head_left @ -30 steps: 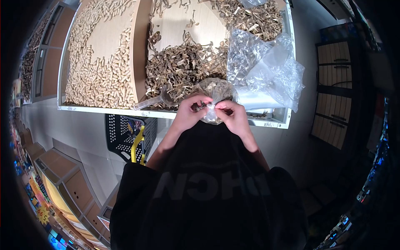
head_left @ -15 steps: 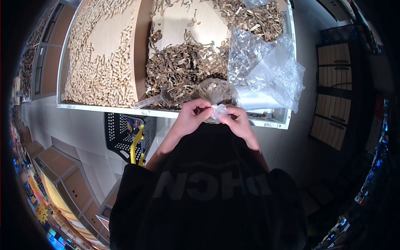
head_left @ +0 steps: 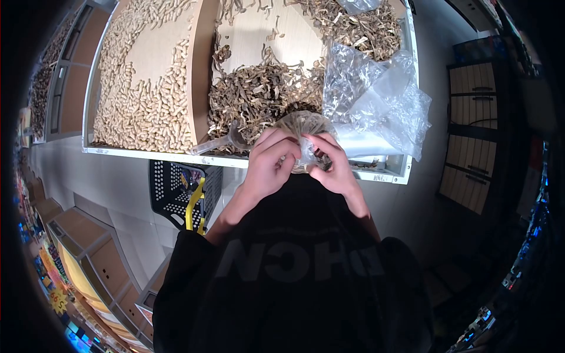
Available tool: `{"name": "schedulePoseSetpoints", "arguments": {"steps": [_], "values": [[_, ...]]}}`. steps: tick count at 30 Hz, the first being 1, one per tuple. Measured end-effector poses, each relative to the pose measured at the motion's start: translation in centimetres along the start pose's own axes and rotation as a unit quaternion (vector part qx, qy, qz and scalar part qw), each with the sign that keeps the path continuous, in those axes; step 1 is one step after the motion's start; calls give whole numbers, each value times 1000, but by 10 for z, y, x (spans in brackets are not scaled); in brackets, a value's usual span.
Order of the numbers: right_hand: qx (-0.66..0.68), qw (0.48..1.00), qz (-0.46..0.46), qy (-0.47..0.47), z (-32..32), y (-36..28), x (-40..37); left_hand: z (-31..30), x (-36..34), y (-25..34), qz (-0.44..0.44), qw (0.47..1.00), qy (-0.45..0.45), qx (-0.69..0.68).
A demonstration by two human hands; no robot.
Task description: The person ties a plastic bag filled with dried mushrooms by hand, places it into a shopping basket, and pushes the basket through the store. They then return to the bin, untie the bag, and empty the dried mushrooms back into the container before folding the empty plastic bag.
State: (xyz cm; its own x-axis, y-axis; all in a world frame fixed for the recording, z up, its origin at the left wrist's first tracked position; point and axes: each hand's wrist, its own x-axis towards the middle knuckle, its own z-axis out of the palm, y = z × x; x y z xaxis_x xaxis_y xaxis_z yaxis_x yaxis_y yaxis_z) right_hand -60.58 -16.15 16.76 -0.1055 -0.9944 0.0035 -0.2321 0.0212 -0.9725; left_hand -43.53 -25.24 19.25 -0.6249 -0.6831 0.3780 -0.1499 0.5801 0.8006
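A clear plastic bag (head_left: 303, 122) with brown dried pieces, like dried mushrooms, inside sits at the front edge of the display bin (head_left: 235, 160). My left hand (head_left: 271, 163) has its fingers curled over the left side of the bag's gathered neck. On the other side, my right hand (head_left: 334, 166) pinches the neck between bent fingers and thumb. The bag's body lies beyond both hands, partly hidden by them. Just left of the bag, a clear plastic scoop (head_left: 220, 142) rests with its handle toward the bin's front rim.
Dried mushroom pieces (head_left: 253, 91) fill much of the right compartment. Crumpled clear plastic bags (head_left: 382, 94) lie at its right. A wooden divider (head_left: 200, 70) separates peanuts in shells (head_left: 147, 112). A black basket (head_left: 170, 188) with a yellow handle stands below the bin's front.
Both hands have shifted their grip on the bag's neck. My left hand's fingers have moved up and over it, and the right fingers have spread a little and bent.
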Motion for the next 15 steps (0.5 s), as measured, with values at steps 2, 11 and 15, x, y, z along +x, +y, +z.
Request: {"name": "schedulePoseSetpoints", "arguments": {"steps": [2, 11, 15], "values": [[-10, 1000, 9, -7, 1, -3, 3, 0, 2, -4, 18, 997, -3, -68], [216, 954, 203, 38, 4, 12, 2, 5, -9, -1, -206, 972, -37, -108], [374, 886, 269, 56, 5, -2, -5, 23, -15, -14, -95, 994, -51, -24]]}}
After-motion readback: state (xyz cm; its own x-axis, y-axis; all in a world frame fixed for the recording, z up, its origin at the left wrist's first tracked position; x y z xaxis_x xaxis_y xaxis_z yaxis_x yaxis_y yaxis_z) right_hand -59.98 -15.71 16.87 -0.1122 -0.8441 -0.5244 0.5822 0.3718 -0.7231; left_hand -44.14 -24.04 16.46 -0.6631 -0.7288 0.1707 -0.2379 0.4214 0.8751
